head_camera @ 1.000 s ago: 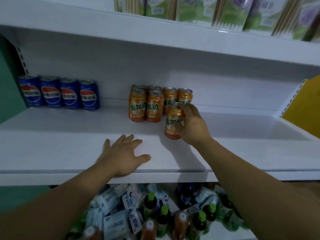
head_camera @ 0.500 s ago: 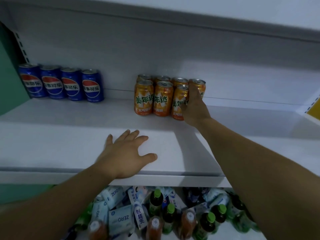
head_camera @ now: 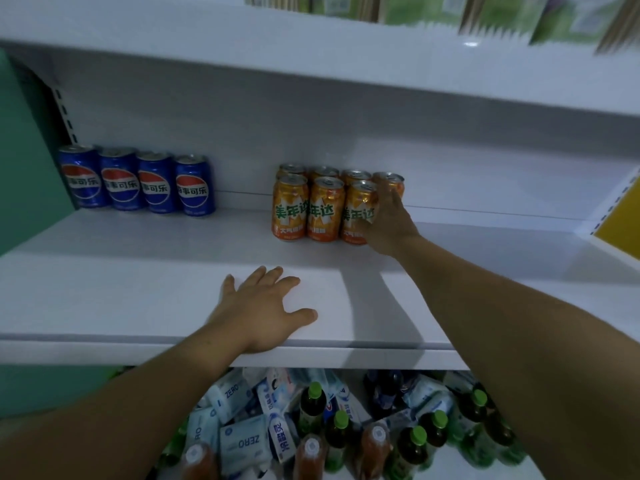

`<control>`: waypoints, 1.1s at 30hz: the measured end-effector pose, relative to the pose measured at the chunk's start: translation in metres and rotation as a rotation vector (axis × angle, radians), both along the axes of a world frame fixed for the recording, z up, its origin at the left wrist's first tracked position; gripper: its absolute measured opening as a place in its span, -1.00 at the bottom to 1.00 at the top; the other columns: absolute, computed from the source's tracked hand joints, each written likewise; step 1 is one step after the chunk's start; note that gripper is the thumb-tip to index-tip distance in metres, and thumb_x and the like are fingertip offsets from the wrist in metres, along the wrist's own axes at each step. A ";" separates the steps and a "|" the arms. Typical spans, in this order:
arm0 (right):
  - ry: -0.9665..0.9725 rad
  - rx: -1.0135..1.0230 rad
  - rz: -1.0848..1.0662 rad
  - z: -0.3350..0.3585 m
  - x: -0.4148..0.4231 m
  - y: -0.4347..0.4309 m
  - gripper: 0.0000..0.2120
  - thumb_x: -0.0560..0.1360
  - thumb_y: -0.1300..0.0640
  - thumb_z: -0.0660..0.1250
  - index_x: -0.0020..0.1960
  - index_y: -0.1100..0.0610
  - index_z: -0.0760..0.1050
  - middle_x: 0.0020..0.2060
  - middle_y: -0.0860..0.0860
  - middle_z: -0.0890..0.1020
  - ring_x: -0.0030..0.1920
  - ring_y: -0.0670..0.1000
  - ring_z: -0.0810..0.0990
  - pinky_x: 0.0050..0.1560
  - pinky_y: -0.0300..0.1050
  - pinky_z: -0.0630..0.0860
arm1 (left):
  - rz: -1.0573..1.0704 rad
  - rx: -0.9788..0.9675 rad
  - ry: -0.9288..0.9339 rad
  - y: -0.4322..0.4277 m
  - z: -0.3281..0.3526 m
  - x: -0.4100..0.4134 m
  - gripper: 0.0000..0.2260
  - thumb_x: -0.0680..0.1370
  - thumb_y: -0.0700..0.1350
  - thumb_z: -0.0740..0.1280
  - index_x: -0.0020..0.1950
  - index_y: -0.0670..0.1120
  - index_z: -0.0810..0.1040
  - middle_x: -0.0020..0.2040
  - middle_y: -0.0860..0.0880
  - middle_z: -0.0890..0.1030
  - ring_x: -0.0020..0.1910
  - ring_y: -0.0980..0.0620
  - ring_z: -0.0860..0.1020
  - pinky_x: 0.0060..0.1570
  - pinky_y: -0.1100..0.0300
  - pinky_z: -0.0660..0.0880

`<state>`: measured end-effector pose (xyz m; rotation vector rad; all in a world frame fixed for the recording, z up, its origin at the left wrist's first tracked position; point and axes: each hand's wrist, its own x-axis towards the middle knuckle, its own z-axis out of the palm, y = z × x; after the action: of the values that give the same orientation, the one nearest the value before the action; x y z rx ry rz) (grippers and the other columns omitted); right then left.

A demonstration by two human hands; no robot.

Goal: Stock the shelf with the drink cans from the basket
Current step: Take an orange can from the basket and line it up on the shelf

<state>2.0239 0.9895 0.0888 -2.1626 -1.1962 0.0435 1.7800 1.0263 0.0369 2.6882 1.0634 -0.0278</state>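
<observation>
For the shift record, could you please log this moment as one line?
right hand: on front-row orange can | left hand: flat on shelf | blue cans: back left

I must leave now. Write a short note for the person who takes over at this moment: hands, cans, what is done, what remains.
Left hand: flat on the shelf near its front edge, holding nothing.
Right hand: wrapped on the rightmost front orange can, which stands on the shelf beside the others.
Orange cans: three in the front row, four behind, mid-shelf.
Blue cans: four in a row at the back left.
Done: these cans are placed.
Left: release this can; the basket is not in view, so check it for more cans.
</observation>
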 end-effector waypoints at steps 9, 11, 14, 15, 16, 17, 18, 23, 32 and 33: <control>-0.086 -0.509 -0.193 0.033 0.007 -0.167 -0.31 0.58 -0.16 0.21 0.57 0.11 0.06 0.52 0.11 0.22 0.46 0.18 0.26 0.39 0.00 0.27 | -0.069 -0.107 0.059 -0.021 0.037 0.025 -0.29 0.49 0.25 0.26 0.54 0.00 0.13 0.55 -0.03 0.14 0.50 -0.05 0.18 0.45 -0.07 0.16; -0.065 -0.520 -0.267 0.039 0.005 -0.215 -0.31 0.59 -0.17 0.20 0.57 0.11 0.05 0.52 0.10 0.22 0.45 0.18 0.29 0.37 0.00 0.29 | -0.184 -0.164 -0.002 -0.053 0.047 0.047 -0.30 0.48 0.21 0.32 0.52 -0.03 0.18 0.54 -0.04 0.19 0.45 -0.04 0.28 0.40 0.01 0.27; -0.044 -0.527 -0.383 0.045 -0.005 -0.289 -0.32 0.59 -0.17 0.19 0.57 0.12 0.06 0.52 0.09 0.23 0.42 0.16 0.33 0.31 -0.01 0.33 | -0.411 -0.139 -0.021 -0.126 0.059 0.081 -0.37 0.52 0.18 0.29 0.51 -0.02 0.21 0.53 -0.04 0.21 0.44 -0.06 0.28 0.39 0.08 0.26; -0.030 -0.541 -0.429 0.046 -0.010 -0.314 -0.32 0.60 -0.17 0.19 0.57 0.12 0.06 0.51 0.09 0.25 0.38 0.16 0.37 0.25 -0.01 0.37 | -0.493 -0.120 -0.019 -0.154 0.062 0.089 -0.39 0.54 0.17 0.29 0.51 -0.03 0.22 0.52 -0.05 0.22 0.44 -0.06 0.28 0.39 0.09 0.26; -0.008 -0.552 -0.478 0.046 -0.015 -0.340 -0.32 0.60 -0.17 0.19 0.57 0.11 0.05 0.49 0.10 0.29 0.33 0.16 0.42 0.15 -0.01 0.40 | -0.570 -0.109 -0.018 -0.182 0.063 0.098 -0.41 0.54 0.15 0.29 0.50 -0.03 0.24 0.51 -0.06 0.24 0.43 -0.07 0.29 0.38 0.09 0.27; 0.012 -0.560 -0.528 0.045 -0.022 -0.366 -0.33 0.60 -0.17 0.19 0.57 0.10 0.05 0.47 0.10 0.31 0.29 0.15 0.46 0.07 -0.03 0.42 | -0.640 -0.106 -0.013 -0.210 0.062 0.105 -0.43 0.54 0.14 0.29 0.48 -0.04 0.26 0.49 -0.07 0.27 0.41 -0.08 0.31 0.37 0.08 0.29; 0.022 -0.562 -0.572 0.044 -0.030 -0.392 -0.34 0.60 -0.16 0.20 0.57 0.10 0.07 0.46 0.10 0.33 0.28 0.15 0.46 0.05 -0.03 0.43 | -0.706 -0.103 -0.006 -0.237 0.060 0.112 -0.44 0.54 0.13 0.30 0.47 -0.04 0.28 0.48 -0.08 0.30 0.39 -0.09 0.34 0.35 0.09 0.32; 0.083 -0.571 -0.835 0.032 -0.072 -0.511 -0.41 0.57 -0.17 0.23 0.50 0.08 0.24 0.41 0.08 0.40 0.34 0.11 0.41 0.20 -0.07 0.39 | -1.032 -0.082 0.052 -0.355 0.038 0.134 -0.38 0.52 0.16 0.31 0.51 -0.04 0.24 0.50 -0.04 0.26 0.44 -0.04 0.29 0.39 0.05 0.29; 0.324 -0.591 -1.181 -0.040 -0.111 -0.623 -0.37 0.57 -0.16 0.24 0.53 0.08 0.19 0.46 0.05 0.34 0.41 0.11 0.35 0.32 -0.02 0.36 | -1.414 -0.052 0.202 -0.460 -0.034 0.162 -0.41 0.50 0.19 0.30 0.47 0.00 0.28 0.44 -0.02 0.33 0.38 -0.04 0.34 0.34 -0.01 0.35; 0.359 -0.582 -1.192 -0.049 -0.111 -0.631 -0.38 0.57 -0.15 0.24 0.54 0.06 0.18 0.47 0.05 0.33 0.42 0.12 0.34 0.32 -0.02 0.36 | -1.428 -0.059 0.209 -0.464 -0.044 0.167 -0.43 0.49 0.18 0.31 0.44 0.00 0.32 0.42 -0.02 0.36 0.34 -0.04 0.37 0.32 0.00 0.37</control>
<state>1.9130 0.3588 0.0398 -2.8566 0.4692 0.2686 1.9473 0.5621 -0.0066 2.7751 -0.9505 -0.5605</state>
